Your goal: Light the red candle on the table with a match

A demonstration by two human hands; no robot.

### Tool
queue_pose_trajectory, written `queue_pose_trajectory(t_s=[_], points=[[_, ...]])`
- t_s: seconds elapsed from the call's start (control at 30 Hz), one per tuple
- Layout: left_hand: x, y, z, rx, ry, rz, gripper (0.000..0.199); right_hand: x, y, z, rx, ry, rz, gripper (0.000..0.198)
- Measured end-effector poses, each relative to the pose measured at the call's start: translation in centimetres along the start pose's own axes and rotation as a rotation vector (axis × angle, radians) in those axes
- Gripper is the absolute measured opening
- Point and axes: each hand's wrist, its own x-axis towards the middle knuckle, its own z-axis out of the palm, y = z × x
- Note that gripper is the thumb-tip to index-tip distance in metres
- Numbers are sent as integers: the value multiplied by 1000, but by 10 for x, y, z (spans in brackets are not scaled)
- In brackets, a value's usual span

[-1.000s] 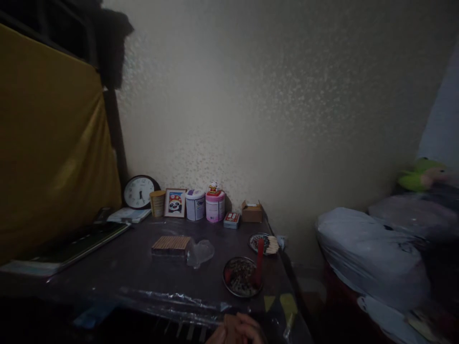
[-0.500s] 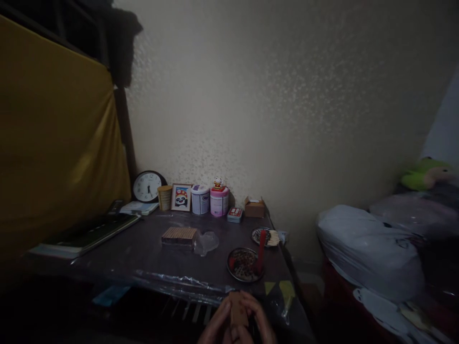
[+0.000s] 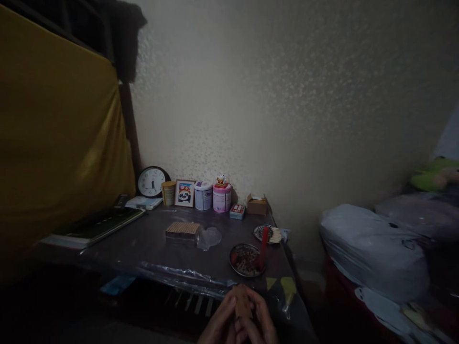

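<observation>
Both of my hands meet at the bottom edge of the view, in front of the table's near edge. My left hand and my right hand together hold a small brown box upright between the fingers. Just beyond them on the dark table stands a round metal dish with dark bits and a red candle upright in it. A second dish with pale sticks lies behind it.
A block of stacked sticks and a crumpled clear bag lie mid-table. A clock, a cup, a panda picture, two tins and small boxes line the wall. Books lie left; grey bundles sit right.
My hands have risen into view from the bottom edge, and the small brown box now shows between them. The view has shifted slightly, so the table sits higher and further right.
</observation>
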Motion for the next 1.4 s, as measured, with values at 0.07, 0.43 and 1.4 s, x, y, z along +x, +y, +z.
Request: queue_pose_trajectory(t_s=[0.07,0.43,1.4], points=[[0,2,-1,2,-24,-18,30,-1,-2,1,31,4,36,54],[-6,14,-3,62,8,-139,28,11,-26,-27,-20,-140,32,29],[-13,17,7,185,-9,-235,28,15,-12,-32,180,-146,164,24]])
